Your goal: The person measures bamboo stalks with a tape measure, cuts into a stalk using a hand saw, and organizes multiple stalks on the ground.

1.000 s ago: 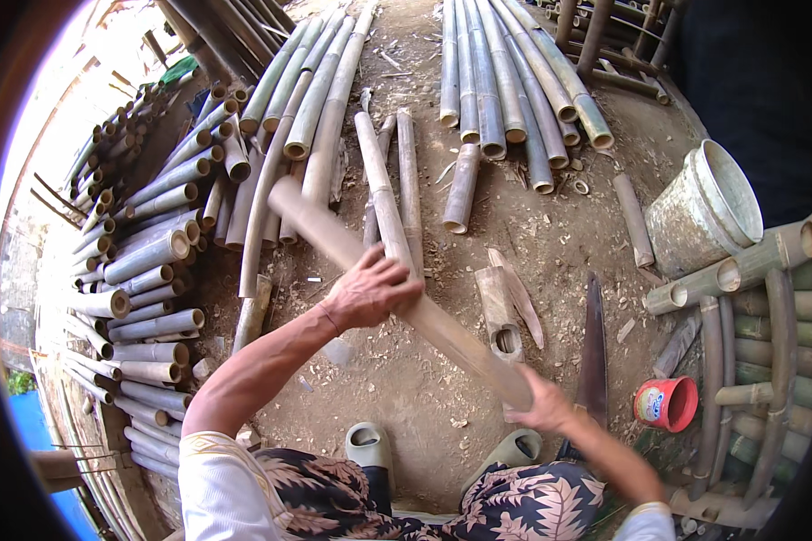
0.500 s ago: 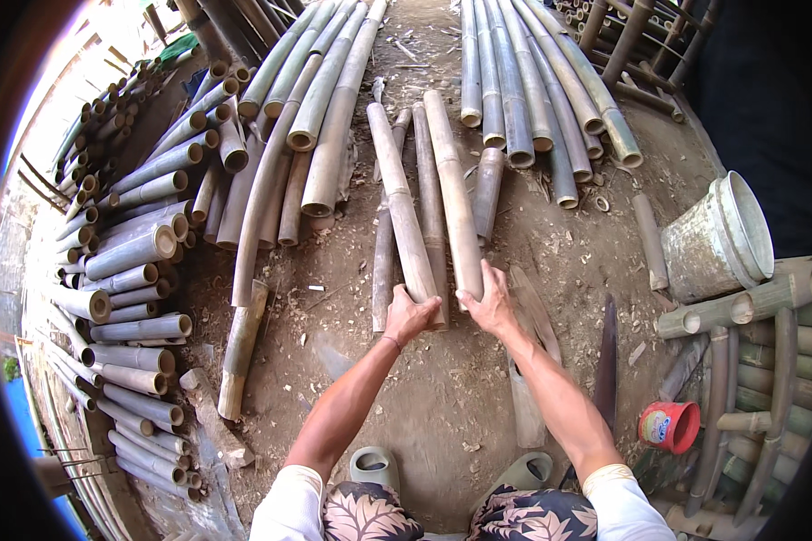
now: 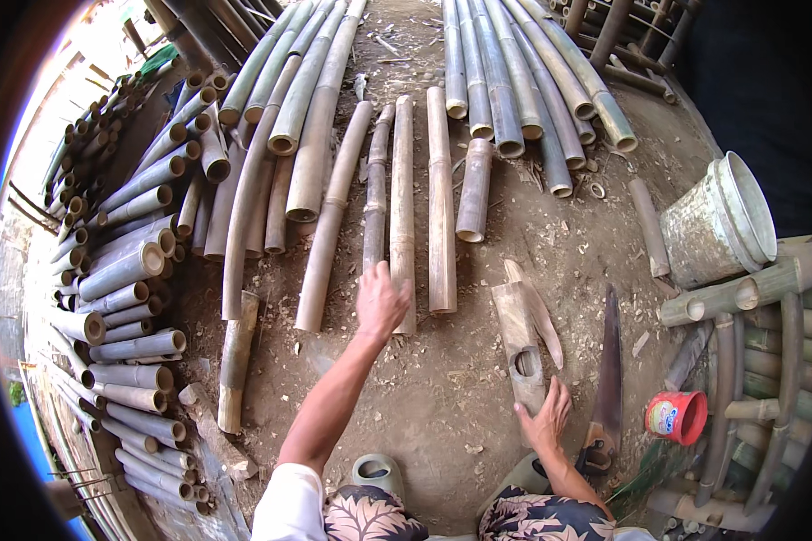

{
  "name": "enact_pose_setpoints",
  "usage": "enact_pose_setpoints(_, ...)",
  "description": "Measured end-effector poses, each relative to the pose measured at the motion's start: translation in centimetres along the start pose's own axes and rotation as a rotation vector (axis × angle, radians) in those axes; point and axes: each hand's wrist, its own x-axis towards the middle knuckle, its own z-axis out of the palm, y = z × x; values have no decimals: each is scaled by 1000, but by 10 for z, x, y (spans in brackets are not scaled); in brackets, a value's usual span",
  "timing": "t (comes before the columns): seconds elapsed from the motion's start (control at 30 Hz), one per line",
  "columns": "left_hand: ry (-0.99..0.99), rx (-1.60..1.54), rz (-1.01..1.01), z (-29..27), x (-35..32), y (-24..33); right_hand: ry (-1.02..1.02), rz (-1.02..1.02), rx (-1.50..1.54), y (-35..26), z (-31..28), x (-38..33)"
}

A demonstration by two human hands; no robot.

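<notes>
Several bamboo poles lie side by side on the ground before me. My left hand (image 3: 383,300) is closed at the near end of a thin, dark bamboo pole (image 3: 377,203), beside a paler bamboo pole (image 3: 403,216); its fingertips are partly hidden. Lower right, my right hand (image 3: 545,417) straddles the near end of a short bamboo piece (image 3: 515,326) with an oval opening cut in its side, thumb on one edge and fingers on the other. A split bamboo strip (image 3: 543,326) lies against that piece. To its right rests a handsaw (image 3: 610,370) with a dark blade.
Stacked bamboo poles (image 3: 122,263) line the left side, and long bamboo poles (image 3: 510,90) lie at the far right. A stained white bucket (image 3: 708,225) and a small red tub (image 3: 676,417) stand near a bamboo frame (image 3: 724,388) on the right. Shavings litter the dirt ground.
Both hands have let go of the two pale bamboo poles, which now lie on the ground. My left hand has shifted left to the dark pole; my right hand has moved down to the short piece.
</notes>
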Motion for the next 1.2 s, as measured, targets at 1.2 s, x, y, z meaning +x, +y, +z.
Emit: enact_pose_setpoints(1.2, -132, -50, 102, -58, -210, -146, 28, -25, -7, 52, -8, -83)
